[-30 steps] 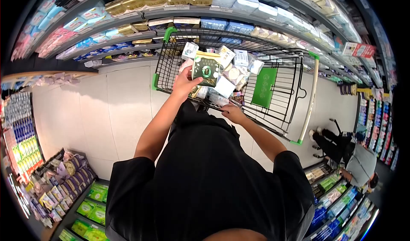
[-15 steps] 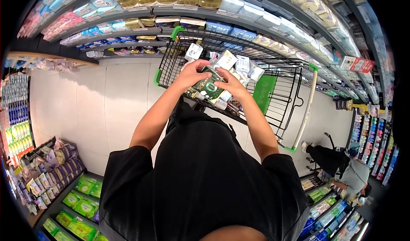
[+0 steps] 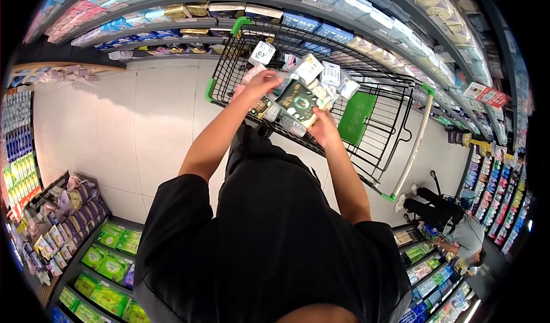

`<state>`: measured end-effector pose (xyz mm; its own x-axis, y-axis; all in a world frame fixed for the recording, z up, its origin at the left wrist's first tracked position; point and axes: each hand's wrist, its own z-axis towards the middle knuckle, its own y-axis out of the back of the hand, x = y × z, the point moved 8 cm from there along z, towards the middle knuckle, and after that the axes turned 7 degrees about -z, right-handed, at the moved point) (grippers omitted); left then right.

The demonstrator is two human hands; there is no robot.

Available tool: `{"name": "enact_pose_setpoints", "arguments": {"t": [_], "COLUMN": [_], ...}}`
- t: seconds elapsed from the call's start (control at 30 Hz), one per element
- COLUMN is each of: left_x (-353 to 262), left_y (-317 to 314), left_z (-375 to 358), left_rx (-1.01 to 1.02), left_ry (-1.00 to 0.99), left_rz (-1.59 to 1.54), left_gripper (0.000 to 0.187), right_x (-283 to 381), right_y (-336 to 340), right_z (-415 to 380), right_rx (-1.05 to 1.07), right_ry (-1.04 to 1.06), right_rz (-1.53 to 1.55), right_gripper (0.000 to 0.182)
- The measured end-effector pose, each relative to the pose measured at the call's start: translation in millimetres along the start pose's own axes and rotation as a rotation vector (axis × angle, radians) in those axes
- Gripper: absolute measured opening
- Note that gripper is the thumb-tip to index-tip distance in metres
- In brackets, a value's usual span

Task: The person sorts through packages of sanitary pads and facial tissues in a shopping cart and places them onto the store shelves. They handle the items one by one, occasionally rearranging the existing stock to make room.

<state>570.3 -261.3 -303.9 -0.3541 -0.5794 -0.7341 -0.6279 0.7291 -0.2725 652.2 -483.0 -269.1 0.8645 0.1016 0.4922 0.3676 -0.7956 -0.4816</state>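
The right hand (image 3: 324,127) pinches a corner of the dark green pack (image 3: 300,101).
The pack sits just ahead and left of that grip; at its far edge the left hand (image 3: 263,86) half curls, contact too blurred to tell. Beneath both, the black wire cart (image 3: 241,24) holds white packages (image 3: 309,69), its green panel (image 3: 357,118) right of the grip.
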Motion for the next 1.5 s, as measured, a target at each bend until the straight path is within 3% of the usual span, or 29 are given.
{"name": "enact_pose_setpoints", "arguments": {"t": [0.03, 0.07, 0.17, 0.27, 0.37, 0.6, 0.63, 0.7, 0.73, 0.87, 1.03, 1.23, 1.3, 1.37, 1.5], "left_x": [16, 33, 91, 99, 128, 80, 69, 50, 28, -10, -33, -48, -49, -50, -63], "left_y": [24, 58, 111, 101, 108, 90, 86, 67, 55, 56, 56, 60, 63, 64, 57], "left_z": [20, 31, 61, 45, 53, 46, 45, 28, 5, -27, -59, -80, -82, -84, -90], "left_rx": [-0.065, -0.233, -0.248, -0.080, -0.074, -0.071, -0.084, -0.003, -0.079, -0.128, -0.029, 0.036, -0.078, 0.020, -0.009], "left_ry": [-0.034, 0.012, 0.186, 0.330, 0.436, 0.304, 0.225, 0.148, 0.214, 0.131, 0.083, 0.044, -0.003, 0.064, 0.045], "left_rz": [0.111, 0.454, 1.247, 1.337, 1.225, 0.997, 0.874, 0.089, -0.201, -0.551, -0.762, -0.768, -0.642, -0.722, -0.745], "left_gripper": [0.051, 0.064, 0.084, 0.103, 0.111, 0.098, 0.087, 0.073, 0.060, 0.040, 0.038, 0.036, 0.038, 0.039, 0.041], "right_x": [4, 1, 5, 10, 11, 17, 22, 35, 45, 97, 156, 198, 209, 216, 235], "right_y": [6, 19, 37, 48, 54, 52, 47, 39, 31, -10, -61, -102, -117, -128, -146], "right_z": [-4, -6, -22, -42, -59, -56, -52, -40, -36, -22, -12, 1, 1, 0, -11], "right_rx": [-0.028, -0.083, -0.138, -0.134, -0.213, -0.262, -0.237, -0.175, -0.168, -0.066, 0.042, 0.113, 0.167, 0.169, 0.135], "right_ry": [0.024, -0.020, -0.071, -0.053, -0.059, -0.021, 0.016, 0.058, 0.092, 0.211, 0.330, 0.447, 0.495, 0.477, 0.606], "right_rz": [0.057, 0.082, 0.009, -0.042, -0.053, -0.096, -0.082, -0.126, -0.115, -0.232, -0.363, -0.496, -0.524, -0.545, -0.685], "right_gripper": [0.049, 0.048, 0.044, 0.044, 0.042, 0.036, 0.038, 0.040, 0.042, 0.041, 0.048, 0.060, 0.059, 0.055, 0.054]}}
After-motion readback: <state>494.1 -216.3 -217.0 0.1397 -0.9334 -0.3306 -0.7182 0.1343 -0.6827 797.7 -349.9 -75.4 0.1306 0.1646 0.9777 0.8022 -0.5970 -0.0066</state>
